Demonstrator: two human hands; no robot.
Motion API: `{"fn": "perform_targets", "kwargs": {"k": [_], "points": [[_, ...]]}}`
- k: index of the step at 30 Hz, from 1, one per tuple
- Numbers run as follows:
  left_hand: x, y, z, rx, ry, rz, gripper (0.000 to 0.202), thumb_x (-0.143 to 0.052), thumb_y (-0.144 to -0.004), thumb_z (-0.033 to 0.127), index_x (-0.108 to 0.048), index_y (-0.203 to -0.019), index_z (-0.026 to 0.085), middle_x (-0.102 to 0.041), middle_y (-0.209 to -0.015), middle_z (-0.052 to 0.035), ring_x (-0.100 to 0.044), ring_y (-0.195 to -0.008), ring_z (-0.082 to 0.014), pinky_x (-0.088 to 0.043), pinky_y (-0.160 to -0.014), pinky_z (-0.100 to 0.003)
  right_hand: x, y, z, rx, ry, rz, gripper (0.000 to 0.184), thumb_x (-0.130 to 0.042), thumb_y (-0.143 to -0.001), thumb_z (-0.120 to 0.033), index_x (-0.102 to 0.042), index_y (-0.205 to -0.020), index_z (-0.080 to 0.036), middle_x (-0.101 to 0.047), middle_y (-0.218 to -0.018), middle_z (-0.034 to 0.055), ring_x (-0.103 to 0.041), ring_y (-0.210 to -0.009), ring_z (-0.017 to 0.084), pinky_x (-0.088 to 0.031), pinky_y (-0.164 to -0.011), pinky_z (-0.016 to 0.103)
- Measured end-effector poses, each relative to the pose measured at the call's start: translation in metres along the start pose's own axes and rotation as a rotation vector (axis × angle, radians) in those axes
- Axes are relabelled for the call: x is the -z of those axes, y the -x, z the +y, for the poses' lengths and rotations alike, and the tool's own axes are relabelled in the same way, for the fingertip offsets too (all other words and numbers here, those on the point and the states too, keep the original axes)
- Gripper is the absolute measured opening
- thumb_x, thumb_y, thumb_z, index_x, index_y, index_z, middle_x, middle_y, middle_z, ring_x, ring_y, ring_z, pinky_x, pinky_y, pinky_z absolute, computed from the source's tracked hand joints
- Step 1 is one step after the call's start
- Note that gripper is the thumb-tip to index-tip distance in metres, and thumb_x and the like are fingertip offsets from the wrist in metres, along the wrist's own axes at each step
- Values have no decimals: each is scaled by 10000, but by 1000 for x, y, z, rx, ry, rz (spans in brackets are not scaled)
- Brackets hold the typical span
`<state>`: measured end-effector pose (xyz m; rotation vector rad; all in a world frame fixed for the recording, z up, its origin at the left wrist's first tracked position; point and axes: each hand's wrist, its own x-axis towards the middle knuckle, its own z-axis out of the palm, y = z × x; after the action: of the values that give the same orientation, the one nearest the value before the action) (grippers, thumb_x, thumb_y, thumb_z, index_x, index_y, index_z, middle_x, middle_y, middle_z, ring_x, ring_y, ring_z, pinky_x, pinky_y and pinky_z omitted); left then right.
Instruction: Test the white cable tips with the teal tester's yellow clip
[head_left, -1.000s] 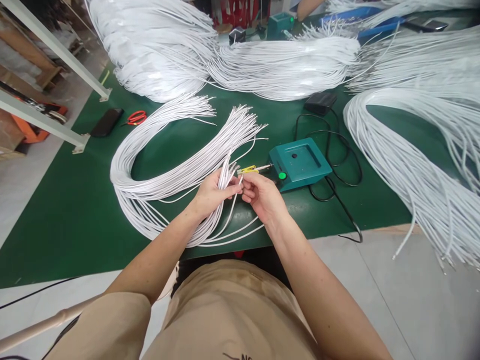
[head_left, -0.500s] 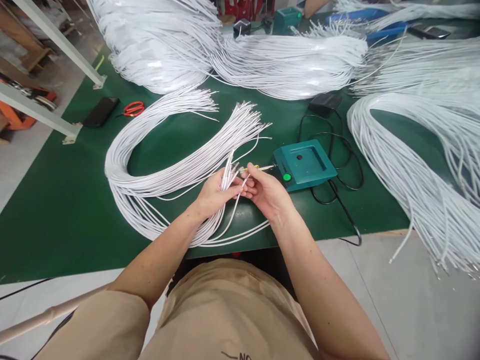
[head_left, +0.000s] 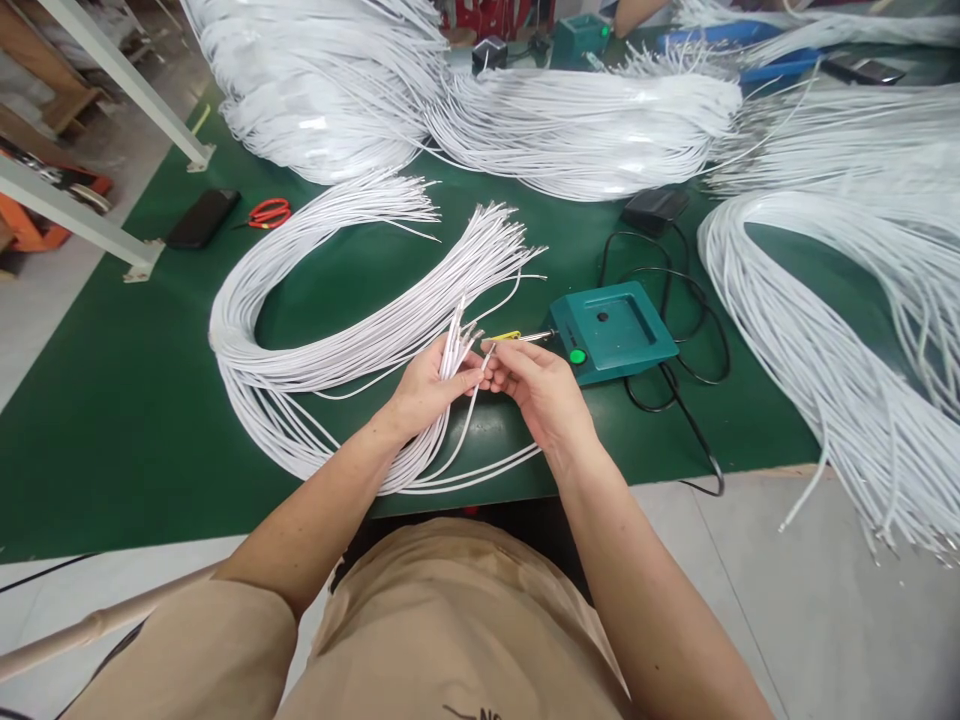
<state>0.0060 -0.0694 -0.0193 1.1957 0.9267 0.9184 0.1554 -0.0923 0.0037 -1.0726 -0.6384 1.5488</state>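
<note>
A bunch of thin white cables (head_left: 452, 362) is gripped in my left hand (head_left: 426, 392), their cut ends sticking up past the thumb. My right hand (head_left: 551, 395) is closed, its fingertips pinching the tip of one cable (head_left: 474, 392) that stands apart from the bunch; my left thumb presses on this cable too. Just beyond my right fingers, a metal shaft with a yellow piece (head_left: 508, 336) juts from a teal box (head_left: 615, 330) with a lit green button. My fingers partly cover the cable's tip.
A curved bundle of white cables (head_left: 345, 362) lies on the green table (head_left: 97, 440). More cable heaps lie behind (head_left: 600, 130) and at right (head_left: 795, 290). Red-handled snips (head_left: 270, 213), a dark phone-like object (head_left: 202, 218) and a black power adapter (head_left: 654, 210) with its cord are nearby.
My right thumb and index finger have come down and curled closer to the cable's tip, leaving the yellow piece on the shaft more exposed. My left hand keeps the bunch in place.
</note>
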Motion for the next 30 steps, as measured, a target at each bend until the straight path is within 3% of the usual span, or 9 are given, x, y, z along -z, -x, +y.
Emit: {"fn": "perform_targets", "kwargs": {"k": [3, 7, 9, 13, 16, 19, 24, 27, 30], "points": [[-1, 0, 1, -18, -21, 12, 297, -725, -731, 244, -550, -955, 158, -652, -817, 2, -643, -715, -113, -499, -642, -225, 0, 0, -3, 32, 119, 24, 225, -722, -677, -334, -726, -798, -144, -646, -681, 11, -540, -599, 99, -475, -648, 270], [-1, 0, 3, -28, -86, 20, 240, -715, -730, 236, -556, -886, 149, -647, -802, -2, -646, -728, -121, -504, -671, -237, 2, 0, -6, 220, 554, 149, 84, -640, -670, -235, -656, -620, -170, -614, -619, -11, -526, -598, 115, -450, -619, 266], [-1, 0, 3, -31, -114, 25, 219, -704, -736, 226, -560, -883, 151, -647, -810, -2, -648, -727, -120, -504, -674, -237, 3, -1, -8, 224, 708, 185, 106, -603, -659, -214, -601, -559, -180, -579, -579, -23, -503, -565, 113, -440, -579, 261], [2, -1, 0, -19, -124, 29, 198, -689, -748, 221, -566, -888, 154, -650, -828, -7, -657, -748, -130, -499, -659, -233, 6, -2, -11, 4, 564, 114, 146, -576, -699, -281, -621, -601, -183, -532, -557, -27, -458, -479, 94, -458, -502, 251], [2, -2, -1, -11, -105, 33, 210, -697, -744, 230, -572, -896, 156, -650, -841, -12, -662, -758, -141, -500, -653, -239, 5, -4, -12, 62, 441, 111, 238, -568, -772, -383, -702, -804, -189, -595, -684, -6, -510, -560, 96, -492, -568, 240], [2, -2, -1, -11, -86, 44, 265, -716, -727, 244, -579, -937, 160, -641, -841, -10, -651, -738, -136, -504, -648, -242, 2, -4, -9, 90, 415, 49, 310, -607, -775, -480, -701, -785, -184, -615, -709, 5, -540, -633, 103, -490, -623, 232], [3, 0, -1, -33, -165, 57, 427, -707, -730, 241, -591, -1138, 195, -638, -851, -2, -610, -734, -120, -503, -698, -246, 3, -2, -2, 37, 268, 16, 237, -754, -657, -379, -690, -726, -162, -649, -706, 10, -567, -636, 98, -487, -671, 249], [2, 0, -1, -69, -221, 77, 430, -703, -729, 232, -612, -1148, 201, -643, -862, -3, -606, -774, -125, -493, -752, -251, 6, -2, -1, -32, 185, -15, 227, -758, -639, -339, -694, -751, -152, -655, -717, 14, -569, -619, 98, -492, -689, 272], [1, 0, -1, -72, -244, 115, 383, -701, -730, 223, -642, -1108, 198, -639, -875, -7, -593, -766, -117, -485, -743, -240, 7, -2, 2, 43, 348, 5, 160, -680, -717, -317, -677, -756, -162, -644, -714, 12, -565, -635, 118, -481, -700, 294]]}}
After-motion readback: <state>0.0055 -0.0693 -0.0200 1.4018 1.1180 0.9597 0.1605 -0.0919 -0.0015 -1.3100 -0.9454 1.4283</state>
